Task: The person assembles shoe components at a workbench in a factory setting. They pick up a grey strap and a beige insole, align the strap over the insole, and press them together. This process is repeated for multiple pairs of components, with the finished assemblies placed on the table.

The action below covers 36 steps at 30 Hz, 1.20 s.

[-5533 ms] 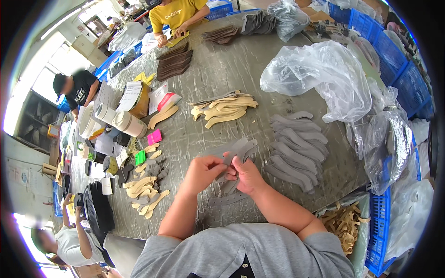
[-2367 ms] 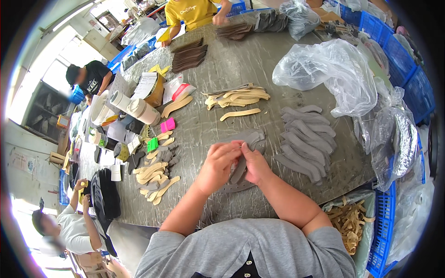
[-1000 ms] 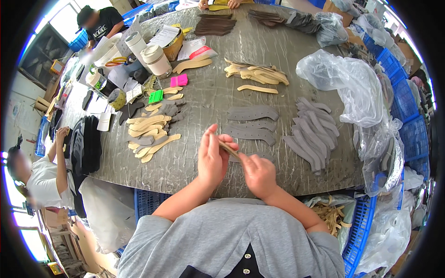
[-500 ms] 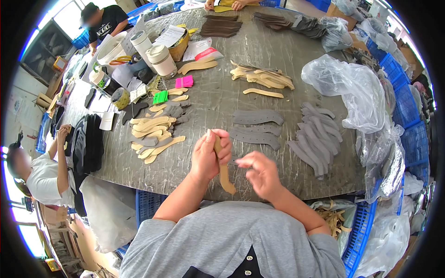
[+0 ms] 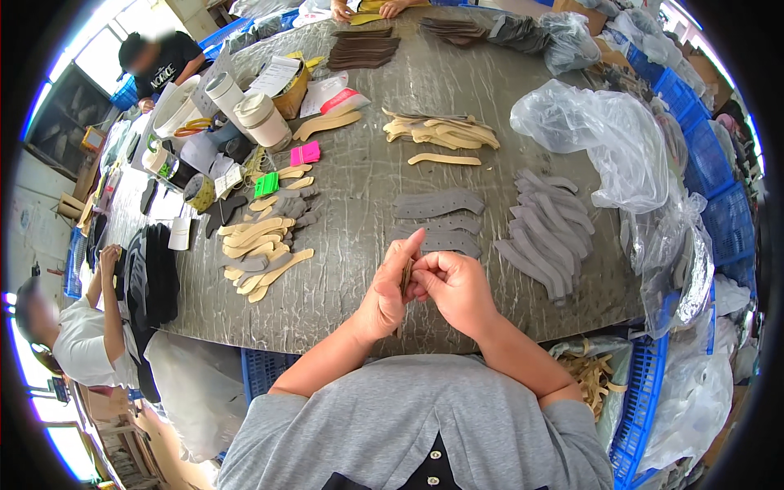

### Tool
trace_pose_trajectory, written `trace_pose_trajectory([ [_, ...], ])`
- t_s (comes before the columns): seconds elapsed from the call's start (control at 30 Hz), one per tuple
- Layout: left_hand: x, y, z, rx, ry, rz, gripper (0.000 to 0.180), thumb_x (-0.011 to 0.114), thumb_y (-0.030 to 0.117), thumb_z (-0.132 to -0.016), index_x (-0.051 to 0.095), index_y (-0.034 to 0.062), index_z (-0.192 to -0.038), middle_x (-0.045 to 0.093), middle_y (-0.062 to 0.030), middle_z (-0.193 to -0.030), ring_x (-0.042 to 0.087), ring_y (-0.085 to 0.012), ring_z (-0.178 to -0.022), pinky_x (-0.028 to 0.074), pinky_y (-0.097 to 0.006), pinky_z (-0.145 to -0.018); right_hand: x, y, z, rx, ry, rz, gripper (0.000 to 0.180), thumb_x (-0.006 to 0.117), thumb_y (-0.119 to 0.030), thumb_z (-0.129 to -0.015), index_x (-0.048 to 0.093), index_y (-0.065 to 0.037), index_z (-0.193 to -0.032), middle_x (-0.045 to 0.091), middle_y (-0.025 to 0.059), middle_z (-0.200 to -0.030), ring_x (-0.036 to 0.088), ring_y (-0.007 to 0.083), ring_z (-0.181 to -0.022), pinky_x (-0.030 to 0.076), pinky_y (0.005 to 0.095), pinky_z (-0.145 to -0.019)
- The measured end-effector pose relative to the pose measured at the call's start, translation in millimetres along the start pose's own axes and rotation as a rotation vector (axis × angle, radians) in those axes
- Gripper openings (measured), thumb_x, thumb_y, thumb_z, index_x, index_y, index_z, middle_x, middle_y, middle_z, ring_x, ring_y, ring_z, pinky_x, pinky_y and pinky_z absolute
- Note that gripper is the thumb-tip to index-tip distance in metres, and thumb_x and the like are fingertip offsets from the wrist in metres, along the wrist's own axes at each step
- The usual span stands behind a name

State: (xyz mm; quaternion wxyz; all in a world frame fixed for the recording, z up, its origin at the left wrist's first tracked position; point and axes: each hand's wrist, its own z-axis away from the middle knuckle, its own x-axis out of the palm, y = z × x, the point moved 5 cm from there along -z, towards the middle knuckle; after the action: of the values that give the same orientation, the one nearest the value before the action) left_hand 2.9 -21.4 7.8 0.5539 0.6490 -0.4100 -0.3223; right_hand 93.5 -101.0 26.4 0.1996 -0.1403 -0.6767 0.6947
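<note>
A: Thin tan strap-shaped leather piece point(image 5: 405, 276) is pinched between left hand point(image 5: 385, 296) and right hand point(image 5: 456, 287), both grips clenched on it, above the near edge of the grey counter point(image 5: 359, 171). Long axis near 12-to-6, seen edge-on.

B: Change from half a second ago?

A: Hands were then apart, the piece hanging toward 6 from the left alone. Grey cut straps point(image 5: 438, 202) lie at 12.

Grey short-sleeved shirt point(image 5: 425, 425), plain knit, no print visible. Dark placket at chest centre with two small pale buttons. Sleeves end above elbows; forearms bare. Left hand point(image 5: 382, 292) and right hand point(image 5: 457, 287) bare: no gloves, rings, watch or wristband visible.
</note>
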Motion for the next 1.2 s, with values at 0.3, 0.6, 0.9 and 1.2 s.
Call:
trace_pose_trajectory([
  [0.3, 2, 11, 2, 0.119, -0.095, -0.526, 0.116, 0.030, 0.087, -0.075, 0.018, -0.0008, -0.150, 0.042, -0.0228, -0.118, 0.056, -0.0311, -0.080, 0.051, -0.037, -0.069, -6, -20, 8, -0.290, 0.002, 0.519, 0.005, 0.064, 0.001, -0.084, 0.066, 0.004, -0.086, 0.066, 0.0124, -0.078, 0.065, 0.0182, -0.066, 0.051, 0.0291, -0.059],
  [0.6, 3, 15, 3, 0.088, -0.126, -0.444, 0.114, 0.032, 0.087, -0.076, 0.021, 0.0005, -0.150, 0.043, -0.0222, -0.120, 0.056, -0.0289, -0.085, 0.050, -0.035, -0.070, -7, -22, 9, -0.186, -0.054, 0.387, 0.006, 0.062, 0.004, -0.081, 0.067, 0.003, -0.083, 0.066, 0.0081, -0.072, 0.061, 0.0125, -0.063, 0.047, 0.0255, -0.055],
  [0.9, 5, 0, 4, 0.082, -0.158, 0.107, 0.106, 0.034, 0.084, -0.081, 0.029, 0.0014, -0.148, 0.039, -0.0138, -0.131, 0.052, -0.0142, -0.085, 0.040, -0.022, -0.060, -6, 4, 6, 0.137, -0.134, -0.162, 0.005, 0.061, 0.001, -0.085, 0.064, 0.002, -0.082, 0.065, 0.0042, -0.073, 0.058, 0.0094, -0.062, 0.048, 0.0237, -0.057],
  [1.2, -24, -8, 0, -0.352, 0.167, 0.288, 0.025, 0.050, 0.019, -0.101, 0.060, -0.0016, -0.111, 0.061, -0.0003, -0.081, 0.049, -0.0074, -0.062, 0.039, -0.020, -0.056, -10, 14, 5, -0.030, -0.153, -0.523, 0.013, 0.046, -0.001, -0.093, 0.057, -0.001, -0.099, 0.061, 0.0069, -0.089, 0.059, 0.0116, -0.081, 0.050, 0.0266, -0.074],
])
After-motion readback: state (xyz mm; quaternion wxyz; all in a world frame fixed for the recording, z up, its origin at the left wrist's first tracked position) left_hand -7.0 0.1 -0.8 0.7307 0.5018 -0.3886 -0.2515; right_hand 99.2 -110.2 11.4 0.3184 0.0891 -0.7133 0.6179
